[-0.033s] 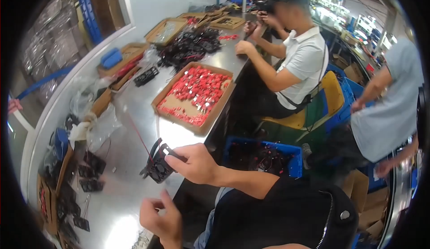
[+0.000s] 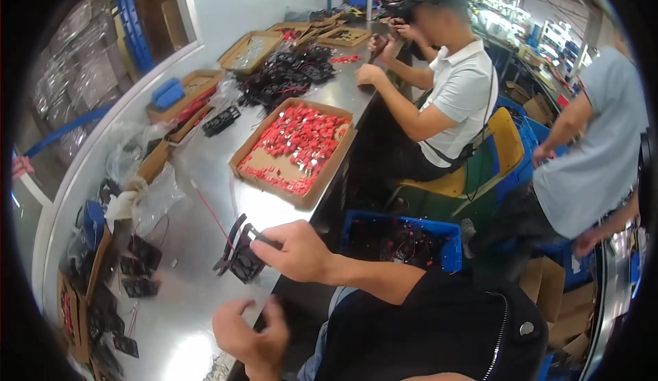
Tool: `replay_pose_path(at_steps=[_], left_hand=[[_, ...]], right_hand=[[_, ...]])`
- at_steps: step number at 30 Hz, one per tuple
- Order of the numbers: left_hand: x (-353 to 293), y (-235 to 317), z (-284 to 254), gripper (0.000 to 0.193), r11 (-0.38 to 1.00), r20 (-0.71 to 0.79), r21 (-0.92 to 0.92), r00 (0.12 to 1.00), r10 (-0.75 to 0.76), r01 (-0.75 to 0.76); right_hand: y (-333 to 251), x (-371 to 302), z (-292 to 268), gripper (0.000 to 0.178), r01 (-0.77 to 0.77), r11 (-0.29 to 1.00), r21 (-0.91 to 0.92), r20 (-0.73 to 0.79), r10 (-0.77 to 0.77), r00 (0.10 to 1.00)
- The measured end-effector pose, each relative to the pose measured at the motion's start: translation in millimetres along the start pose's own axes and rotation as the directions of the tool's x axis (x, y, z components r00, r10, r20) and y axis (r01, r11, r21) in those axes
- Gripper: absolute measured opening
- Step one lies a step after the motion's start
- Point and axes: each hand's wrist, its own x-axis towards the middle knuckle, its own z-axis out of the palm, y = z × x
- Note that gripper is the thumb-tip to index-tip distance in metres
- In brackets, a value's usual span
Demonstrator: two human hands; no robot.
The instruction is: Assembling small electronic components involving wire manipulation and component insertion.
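My right hand is closed on a small black cooling fan above the table's near edge, with the thumb on top. From the fan a thin red wire runs up and away to the left. A dark curved piece, perhaps part of a tool, juts out beside the fan; its kind is unclear. Lower down, my left hand hovers at the table edge, slightly blurred, fingers bent and thumb apart. Nothing shows in it.
A cardboard tray of small red parts lies on the metal table. Beyond it is a pile of black fans; more fans lie left. A blue crate stands below. A seated co-worker and a standing person are right.
My left hand's thumb has swung to the right, away from the curled fingers. The fan in my right hand has barely shifted.
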Motion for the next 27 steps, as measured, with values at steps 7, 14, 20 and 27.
replay_pose_path(at_steps=[7,14,20,27], left_hand=[[20.3,-17.4,27.7,0.079,0.855,0.005,-0.029,0.855,0.518,-0.518],[-6.1,-19.2,33.2,0.079,0.933,-0.035,-0.023,0.933,0.359,-0.360],[-4.9,-21.9,19.1,0.065,0.975,0.046,-0.012,0.974,0.223,-0.223],[-29.5,-51.4,-3.1,0.051,0.908,0.216,-0.408,0.976,-0.007,0.097]], right_hand=[[-8.4,-30.6,13.7,0.028,-0.033,0.988,0.148,0.148,0.011,0.989],[0.4,-47.0,19.0,0.022,-0.244,0.886,0.394,0.069,0.236,0.969],[-3.0,-50.4,22.3,0.021,-0.208,0.805,0.556,0.100,0.183,0.978],[52.9,24.3,-22.6,0.018,0.111,0.892,-0.438,-0.146,-0.193,0.970]])
